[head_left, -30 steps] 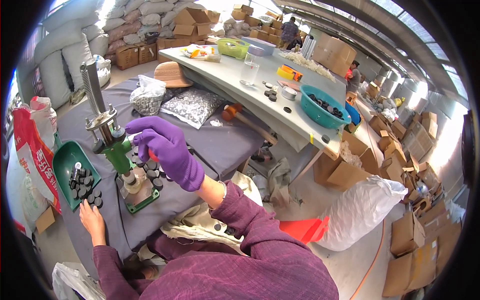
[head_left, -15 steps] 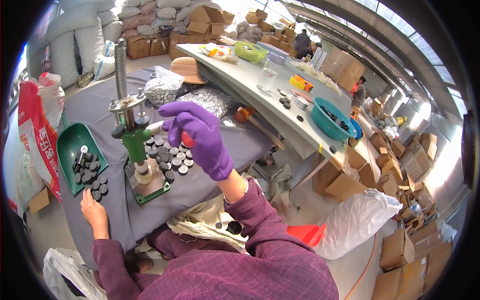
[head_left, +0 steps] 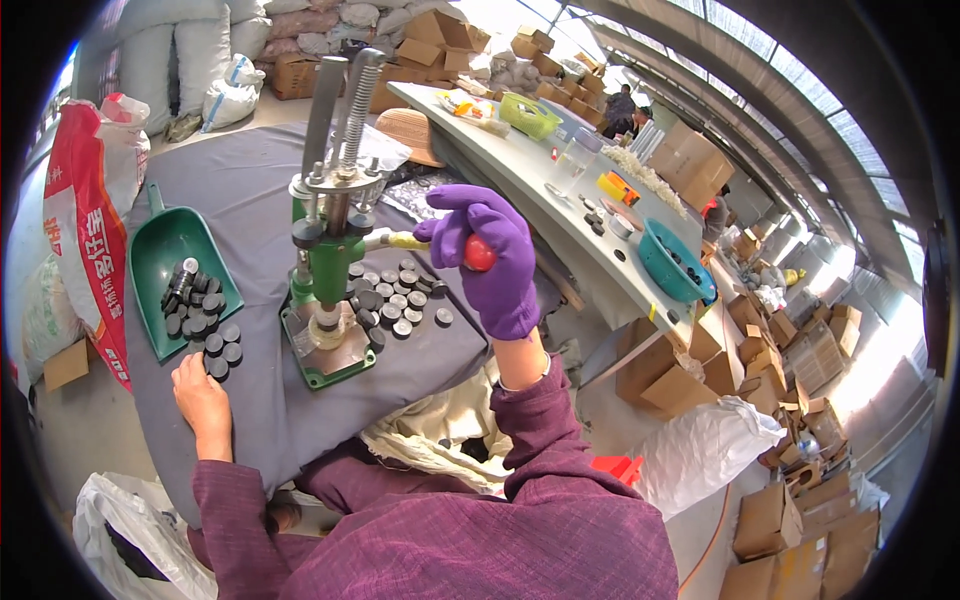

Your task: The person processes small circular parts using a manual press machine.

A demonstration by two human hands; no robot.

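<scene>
A green hand press (head_left: pixel 330 275) with a tall spring stands on the cloth-covered table. My right hand (head_left: pixel 490 270), in a purple glove, is curled round the red ball knob (head_left: pixel 480 252) of its lever. The index finger sticks out toward the lever's yellowish sleeve (head_left: pixel 407 241). My bare left hand (head_left: pixel 202 405) rests by the black round caps (head_left: pixel 222 350) spilling from a green dustpan (head_left: pixel 150 265). Its fingers are stretched out at the nearest caps; I cannot tell whether they touch. More grey-topped caps (head_left: pixel 402 300) lie right of the press. A small pale piece (head_left: pixel 325 320) sits under the press's ram.
A red and white sack (head_left: pixel 85 240) stands at the left. Behind the press are a straw hat (head_left: pixel 410 135) and plastic bags. On the long table (head_left: pixel 590 235) is a teal basin (head_left: pixel 668 262) of dark pieces. Cardboard boxes (head_left: pixel 665 365) and a white sack (head_left: pixel 710 450) stand at the right.
The view has shifted, so the press and table sit further right. A dark upright bar now shows beside the spring. My right hand stays on the knob, my left by the caps.
</scene>
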